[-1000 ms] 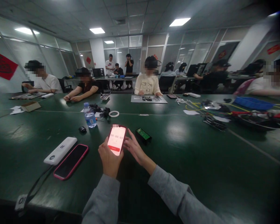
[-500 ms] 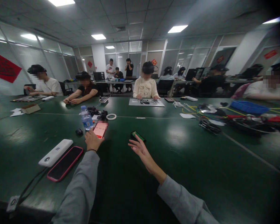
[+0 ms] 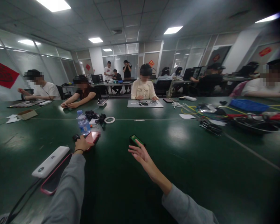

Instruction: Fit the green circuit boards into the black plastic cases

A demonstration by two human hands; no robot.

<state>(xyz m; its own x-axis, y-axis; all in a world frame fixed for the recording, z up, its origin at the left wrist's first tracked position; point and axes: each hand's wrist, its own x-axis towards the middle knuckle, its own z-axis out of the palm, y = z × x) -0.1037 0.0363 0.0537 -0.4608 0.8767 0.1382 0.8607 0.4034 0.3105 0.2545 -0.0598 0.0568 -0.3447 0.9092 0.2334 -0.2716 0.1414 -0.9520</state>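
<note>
My left hand [image 3: 82, 145] is closed on a phone [image 3: 92, 136] with a pinkish-red screen, tilted low over the green table [image 3: 116, 174]. Just behind it stands a clear water bottle [image 3: 83, 124] with a blue cap, and a small black object [image 3: 76, 137] lies beside my fingers. My right hand [image 3: 141, 155] is open, fingers spread and holding nothing. Its fingertips hover at a small green circuit board [image 3: 135, 140] in a black casing; whether they touch it I cannot tell.
Nearer me on the left lie a white power bank [image 3: 50, 162] and a pink-edged phone [image 3: 53, 180], partly behind my sleeve. A white ring [image 3: 109, 120] and black parts sit beyond the bottle. Cables and a blue tray [image 3: 249, 105] are at right. Several people sit across the table.
My left hand has moved left and down towards me with the phone, which now tilts flatter. My right hand stays open near the circuit board. The view has shifted slightly.
</note>
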